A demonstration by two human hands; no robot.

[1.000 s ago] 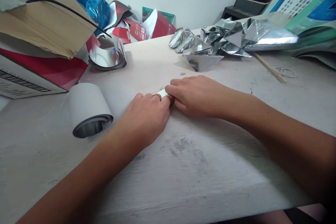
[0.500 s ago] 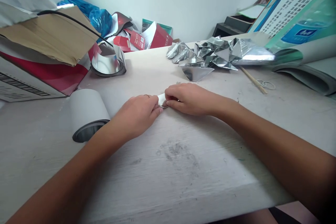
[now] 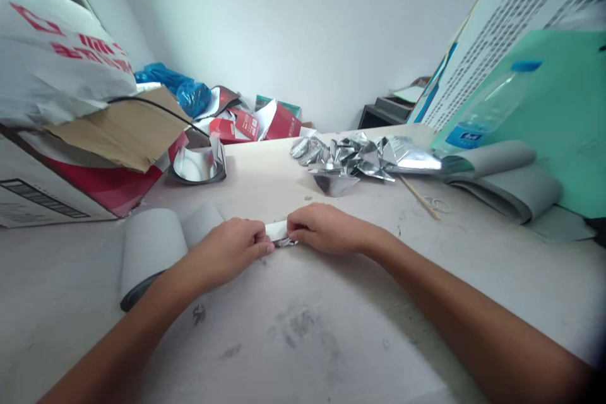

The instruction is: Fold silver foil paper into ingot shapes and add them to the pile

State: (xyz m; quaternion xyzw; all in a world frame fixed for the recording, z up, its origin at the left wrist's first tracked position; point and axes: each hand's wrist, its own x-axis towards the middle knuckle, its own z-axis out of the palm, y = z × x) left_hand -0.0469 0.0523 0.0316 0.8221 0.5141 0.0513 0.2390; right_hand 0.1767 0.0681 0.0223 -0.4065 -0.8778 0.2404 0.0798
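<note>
A small strip, white on top with silvery foil at its lower edge (image 3: 278, 232), lies on the table between my two hands. My left hand (image 3: 239, 243) pinches its left end with thumb and fingers. At the right end my right hand (image 3: 322, 227) has its fingers closed on the strip, knuckles up. Left of my left forearm lies a grey-white roll of sheet (image 3: 151, 246), with a pale flap beside it. Beyond my hands is a pile of folded silver foil pieces (image 3: 360, 158).
A silver-lined roll (image 3: 197, 164) stands by a red and white box (image 3: 71, 192) at the left. To the right are a thin stick (image 3: 419, 197), grey rolled sheets (image 3: 511, 180) and a plastic bottle (image 3: 492, 104).
The camera view has tilted up, so everything sits lower in the picture. Both hands keep hold of the strip, with slightly more of it showing between them.
</note>
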